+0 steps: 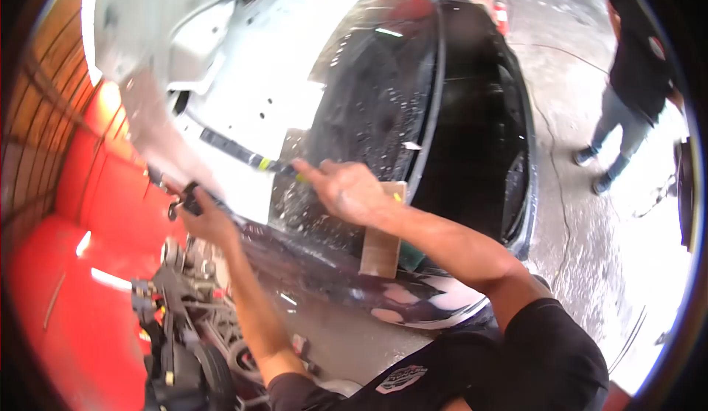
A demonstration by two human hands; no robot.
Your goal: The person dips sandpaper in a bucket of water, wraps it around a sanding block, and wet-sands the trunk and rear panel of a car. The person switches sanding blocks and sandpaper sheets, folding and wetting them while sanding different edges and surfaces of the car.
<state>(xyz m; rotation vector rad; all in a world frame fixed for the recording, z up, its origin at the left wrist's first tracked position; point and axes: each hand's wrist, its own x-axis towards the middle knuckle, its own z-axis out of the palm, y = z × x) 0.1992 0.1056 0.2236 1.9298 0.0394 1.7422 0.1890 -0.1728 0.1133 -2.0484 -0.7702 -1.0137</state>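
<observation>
your left hand (pixel 209 219) is curled around a small black object (pixel 192 199), too blurred to name, near the red bodywork (pixel 81 300). your right hand (pixel 348 191) is over the dark car (pixel 479 138), its fingertips at the end of a dark strip (pixel 228 147) with a yellow-green band, beside a white panel (pixel 236 182). a flat brown piece (pixel 380 252) shows beneath your right forearm; another person (pixel 640 79) stands on the floor (pixel 549 212), well apart from you.

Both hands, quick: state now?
Left hand: curled around a blurred black object.
Right hand: fingertips at a narrow black strip with yellow band; grip cannot be told.
</observation>
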